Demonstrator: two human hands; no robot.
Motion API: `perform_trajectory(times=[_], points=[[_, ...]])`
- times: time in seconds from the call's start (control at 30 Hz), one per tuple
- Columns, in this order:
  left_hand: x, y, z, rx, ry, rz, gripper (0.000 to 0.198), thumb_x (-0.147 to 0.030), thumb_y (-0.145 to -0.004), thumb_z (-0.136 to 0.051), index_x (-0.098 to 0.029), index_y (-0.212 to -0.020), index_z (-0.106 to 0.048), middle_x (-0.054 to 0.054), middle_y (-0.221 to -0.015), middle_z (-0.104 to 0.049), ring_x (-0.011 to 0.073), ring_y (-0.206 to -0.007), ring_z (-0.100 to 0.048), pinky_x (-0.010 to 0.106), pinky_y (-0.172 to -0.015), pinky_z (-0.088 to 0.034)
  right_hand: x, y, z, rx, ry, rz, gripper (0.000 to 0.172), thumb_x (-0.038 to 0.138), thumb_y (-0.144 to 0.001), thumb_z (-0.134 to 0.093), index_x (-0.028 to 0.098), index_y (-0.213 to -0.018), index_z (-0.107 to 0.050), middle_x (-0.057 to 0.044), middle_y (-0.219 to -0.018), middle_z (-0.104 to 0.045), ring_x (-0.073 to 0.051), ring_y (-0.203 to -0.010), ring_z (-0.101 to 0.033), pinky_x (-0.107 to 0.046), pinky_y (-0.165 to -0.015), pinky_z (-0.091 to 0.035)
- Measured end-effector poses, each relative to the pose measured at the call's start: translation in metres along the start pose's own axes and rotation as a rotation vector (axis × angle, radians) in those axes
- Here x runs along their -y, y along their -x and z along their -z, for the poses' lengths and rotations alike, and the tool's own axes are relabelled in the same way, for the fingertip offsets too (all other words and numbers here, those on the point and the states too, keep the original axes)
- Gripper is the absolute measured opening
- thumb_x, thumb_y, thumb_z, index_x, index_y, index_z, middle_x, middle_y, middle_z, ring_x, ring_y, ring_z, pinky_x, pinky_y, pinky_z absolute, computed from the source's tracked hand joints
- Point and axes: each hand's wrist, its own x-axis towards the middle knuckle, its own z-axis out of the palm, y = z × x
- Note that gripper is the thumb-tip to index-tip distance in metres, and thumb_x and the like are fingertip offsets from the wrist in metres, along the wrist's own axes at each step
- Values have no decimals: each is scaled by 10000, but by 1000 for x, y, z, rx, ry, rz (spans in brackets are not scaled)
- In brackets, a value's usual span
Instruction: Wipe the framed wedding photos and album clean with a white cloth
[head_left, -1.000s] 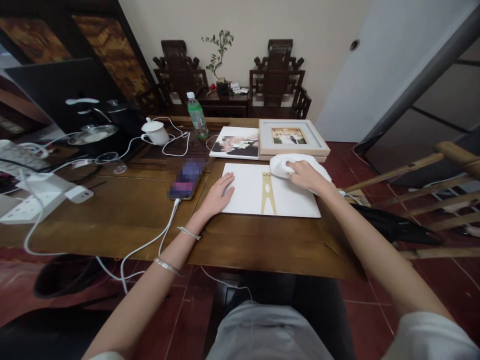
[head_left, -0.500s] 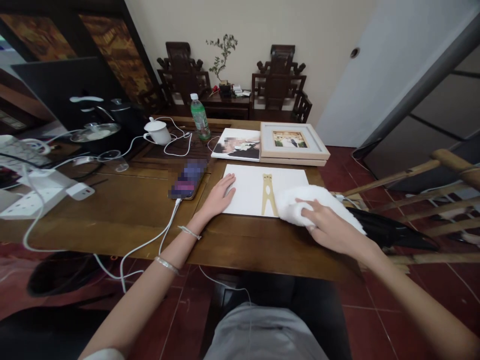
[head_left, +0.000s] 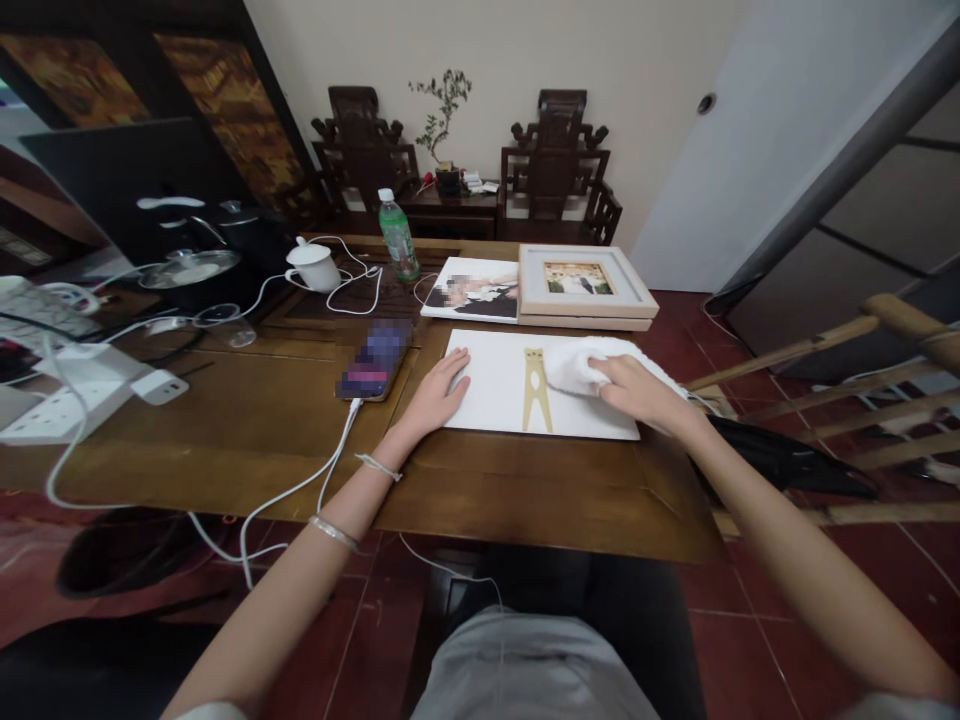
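A flat white board (head_left: 487,385) lies on the wooden table, with a gold animal-shaped figure (head_left: 534,385) in its middle. My left hand (head_left: 442,390) rests on the board's left edge, fingers stretched out. My right hand (head_left: 630,385) grips a fluffy white cloth (head_left: 574,365), pressed against the right part of the board just beside the gold figure. The cloth covers the board's upper right corner and hangs past that edge. My right fingertips are partly sunk in the cloth.
Behind the board lie a photo panel (head_left: 471,290) and a framed picture (head_left: 589,312). To the left are a phone (head_left: 375,360) on a cable, a green bottle (head_left: 397,238), a lidded white cup (head_left: 315,268) and a power strip (head_left: 67,405). A wooden chair (head_left: 795,350) stands right.
My right hand has moved the cloth away from me, up the board's right side, uncovering its lower right corner. My left hand has stayed in place.
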Motion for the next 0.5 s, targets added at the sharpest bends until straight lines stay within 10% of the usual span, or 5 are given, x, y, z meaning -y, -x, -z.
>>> perform_trajectory(times=[0.27, 0.5], points=[[1, 0, 1, 9, -9, 7, 451, -347, -879, -424, -119, -1246, -550, 133, -1384, -490, 235, -1326, -404, 437, -1123, -288, -24, -56, 0, -96, -91, -61, 294, 108, -720, -376, 142, -879, -621, -130, -979, -666, -279, -902, -573, -335, -767, -388], [1, 0, 0, 9, -6, 1, 447, -351, -881, -417, -141, -1255, -543, 120, -1388, -488, 240, -1329, -399, 450, -1120, -290, -7, -14, -6, -69, -61, -86, 249, 132, -741, -390, 157, -875, -598, -120, -918, -663, -270, -865, -578, -319, -730, -389]])
